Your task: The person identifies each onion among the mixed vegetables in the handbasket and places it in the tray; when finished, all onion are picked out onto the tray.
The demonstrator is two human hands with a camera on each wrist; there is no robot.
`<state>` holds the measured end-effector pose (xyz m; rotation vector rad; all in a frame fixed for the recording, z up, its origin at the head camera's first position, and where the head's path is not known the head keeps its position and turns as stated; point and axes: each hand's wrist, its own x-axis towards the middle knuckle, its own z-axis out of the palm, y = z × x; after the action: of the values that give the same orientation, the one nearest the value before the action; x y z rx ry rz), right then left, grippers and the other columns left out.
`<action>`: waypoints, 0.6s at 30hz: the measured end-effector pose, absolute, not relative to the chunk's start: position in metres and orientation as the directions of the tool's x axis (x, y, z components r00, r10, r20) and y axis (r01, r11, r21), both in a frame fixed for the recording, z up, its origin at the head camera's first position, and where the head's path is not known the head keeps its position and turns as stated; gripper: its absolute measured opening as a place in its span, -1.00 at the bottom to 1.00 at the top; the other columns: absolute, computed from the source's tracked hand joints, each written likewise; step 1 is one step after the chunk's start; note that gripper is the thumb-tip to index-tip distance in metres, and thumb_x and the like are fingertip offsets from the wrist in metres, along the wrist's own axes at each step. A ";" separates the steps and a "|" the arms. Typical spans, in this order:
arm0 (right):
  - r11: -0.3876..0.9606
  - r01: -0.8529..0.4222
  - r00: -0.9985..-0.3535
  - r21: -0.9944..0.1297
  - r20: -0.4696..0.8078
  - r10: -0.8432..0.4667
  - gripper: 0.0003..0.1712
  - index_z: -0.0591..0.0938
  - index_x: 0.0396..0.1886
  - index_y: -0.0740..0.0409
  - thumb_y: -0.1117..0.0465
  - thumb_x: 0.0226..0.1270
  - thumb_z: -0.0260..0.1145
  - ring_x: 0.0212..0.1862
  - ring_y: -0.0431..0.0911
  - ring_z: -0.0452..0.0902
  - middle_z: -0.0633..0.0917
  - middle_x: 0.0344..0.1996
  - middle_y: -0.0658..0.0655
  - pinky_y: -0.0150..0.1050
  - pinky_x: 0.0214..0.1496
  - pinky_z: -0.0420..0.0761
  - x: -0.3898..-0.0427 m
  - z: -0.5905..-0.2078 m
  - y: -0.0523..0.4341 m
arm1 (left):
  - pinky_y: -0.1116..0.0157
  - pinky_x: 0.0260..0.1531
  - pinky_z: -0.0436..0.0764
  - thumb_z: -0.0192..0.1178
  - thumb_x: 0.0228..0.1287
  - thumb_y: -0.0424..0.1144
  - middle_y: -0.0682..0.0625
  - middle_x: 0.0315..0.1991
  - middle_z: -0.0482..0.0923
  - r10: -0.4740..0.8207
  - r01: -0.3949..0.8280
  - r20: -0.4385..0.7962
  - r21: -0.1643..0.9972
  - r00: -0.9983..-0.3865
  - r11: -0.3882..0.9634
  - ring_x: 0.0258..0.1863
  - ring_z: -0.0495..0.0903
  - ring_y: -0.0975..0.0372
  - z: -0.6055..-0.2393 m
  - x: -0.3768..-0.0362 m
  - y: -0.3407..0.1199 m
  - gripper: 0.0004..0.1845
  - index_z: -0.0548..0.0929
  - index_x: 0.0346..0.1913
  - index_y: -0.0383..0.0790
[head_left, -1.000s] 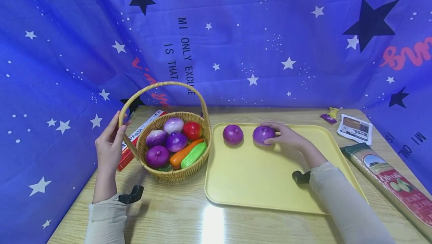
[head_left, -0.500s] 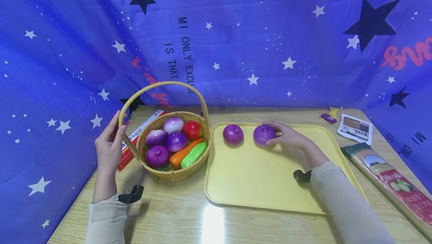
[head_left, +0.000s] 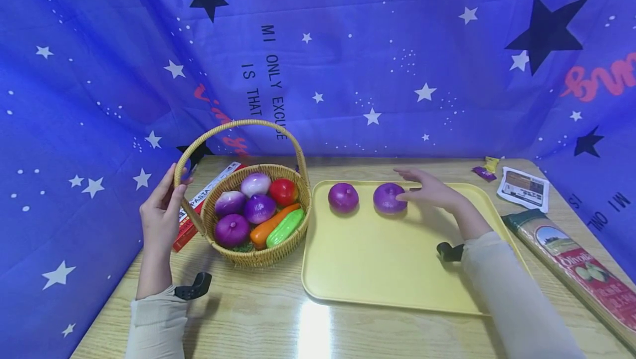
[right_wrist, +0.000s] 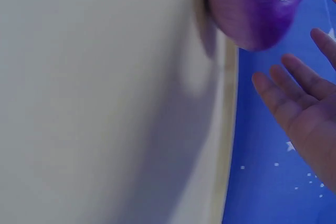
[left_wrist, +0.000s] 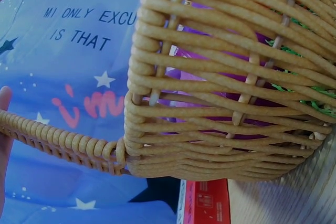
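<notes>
Your right hand (head_left: 431,190) hovers over the far part of the yellow tray (head_left: 387,270) with fingers straight and spread, released and holding nothing; the right wrist view shows a gap between the fingers (right_wrist: 294,98) and the purple onion (head_left: 390,198); that onion rests on the tray surface just beside the hand, near the tray's far rim; a second purple onion (head_left: 343,197) sits on the tray to its left, apart from it. Your left hand (head_left: 161,212) grips the handle (head_left: 185,156) of the wicker basket (head_left: 255,254) at its left side, thumb and fingers wrapped about the cane; the basket stands on the wooden table (head_left: 258,320), just left of the tray; it contains several onions (head_left: 231,229), a tomato (head_left: 284,191), a carrot (head_left: 268,227) and a cucumber (head_left: 285,227); a red pasta box (head_left: 191,218) lies behind the basket.
</notes>
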<state>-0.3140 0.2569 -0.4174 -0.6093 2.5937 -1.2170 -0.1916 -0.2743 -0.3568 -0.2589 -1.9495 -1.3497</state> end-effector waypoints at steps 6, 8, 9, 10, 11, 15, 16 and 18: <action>0.574 -0.286 -0.892 -0.767 -0.006 -0.452 -0.06 0.16 0.45 0.04 0.00 0.14 0.40 0.45 0.26 0.04 0.16 0.43 0.32 0.24 0.34 0.27 -0.316 -0.404 0.258 | 0.65 -0.03 0.52 0.06 0.33 -0.44 0.06 0.07 0.63 -0.236 0.548 0.671 0.723 -0.703 0.420 -0.09 0.63 0.55 -0.356 -0.191 -0.273 -0.54 0.45 0.28 -0.12; 0.566 -0.292 -0.890 -0.771 0.001 -0.457 -0.06 0.16 0.45 0.04 0.01 0.14 0.40 0.45 0.26 0.03 0.16 0.43 0.31 0.24 0.36 0.25 -0.316 -0.402 0.257 | 0.65 -0.03 0.52 0.06 0.33 -0.44 0.02 0.07 0.63 -0.236 0.548 0.667 0.727 -0.706 0.414 -0.10 0.63 0.54 -0.353 -0.189 -0.271 -0.54 0.46 0.28 -0.13; 0.564 -0.290 -0.890 -0.773 0.002 -0.455 -0.07 0.16 0.45 0.05 0.01 0.14 0.40 0.45 0.26 0.03 0.15 0.44 0.30 0.24 0.36 0.25 -0.317 -0.401 0.256 | 0.65 -0.03 0.52 0.06 0.34 -0.43 -0.01 0.07 0.63 -0.237 0.544 0.665 0.728 -0.708 0.417 -0.10 0.63 0.55 -0.353 -0.188 -0.271 -0.54 0.46 0.28 -0.12; 0.561 -0.289 -0.890 -0.775 0.002 -0.457 -0.07 0.15 0.46 0.04 0.02 0.15 0.40 0.45 0.26 0.03 0.15 0.44 0.29 0.24 0.37 0.24 -0.317 -0.400 0.254 | 0.65 -0.03 0.52 0.06 0.34 -0.43 -0.06 0.08 0.62 -0.239 0.539 0.662 0.730 -0.711 0.419 -0.10 0.63 0.55 -0.352 -0.188 -0.271 -0.54 0.46 0.27 -0.12; 0.560 -0.286 -0.891 -0.777 0.000 -0.455 -0.07 0.16 0.45 0.01 0.01 0.15 0.40 0.45 0.26 0.03 0.14 0.45 0.27 0.24 0.37 0.23 -0.317 -0.398 0.253 | 0.65 -0.03 0.52 0.06 0.34 -0.43 -0.12 0.08 0.61 -0.240 0.537 0.660 0.732 -0.712 0.420 -0.10 0.63 0.55 -0.352 -0.188 -0.270 -0.55 0.46 0.27 -0.12; 0.546 -0.300 -0.879 -0.782 0.005 -0.476 -0.07 0.16 0.45 0.00 0.03 0.14 0.40 0.45 0.26 0.03 0.13 0.46 0.24 0.23 0.39 0.21 -0.318 -0.392 0.243 | 0.65 -0.04 0.53 0.06 0.34 -0.42 -0.27 0.08 0.57 -0.243 0.527 0.655 0.734 -0.715 0.429 -0.10 0.63 0.55 -0.351 -0.188 -0.270 -0.55 0.46 0.27 -0.11; 0.542 -0.315 -0.873 -0.779 0.013 -0.488 -0.08 0.17 0.45 0.00 0.03 0.14 0.40 0.45 0.26 0.04 0.13 0.46 0.24 0.22 0.39 0.21 -0.318 -0.390 0.240 | 0.65 -0.04 0.53 0.06 0.34 -0.43 -0.25 0.08 0.58 -0.244 0.527 0.656 0.733 -0.714 0.430 -0.10 0.63 0.55 -0.351 -0.188 -0.270 -0.55 0.46 0.27 -0.11; 0.527 -0.345 -0.858 -0.776 0.033 -0.513 -0.09 0.18 0.44 0.02 0.04 0.14 0.41 0.45 0.25 0.04 0.14 0.45 0.23 0.20 0.40 0.22 -0.319 -0.386 0.232 | 0.65 -0.04 0.53 0.06 0.34 -0.43 -0.17 0.08 0.61 -0.244 0.527 0.657 0.733 -0.714 0.430 -0.10 0.63 0.53 -0.351 -0.189 -0.270 -0.55 0.46 0.27 -0.11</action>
<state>-0.3194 0.2318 -0.3861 -0.7309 2.5658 -1.2370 -0.1885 -0.2702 -0.3511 -0.2393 -1.9579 -1.3506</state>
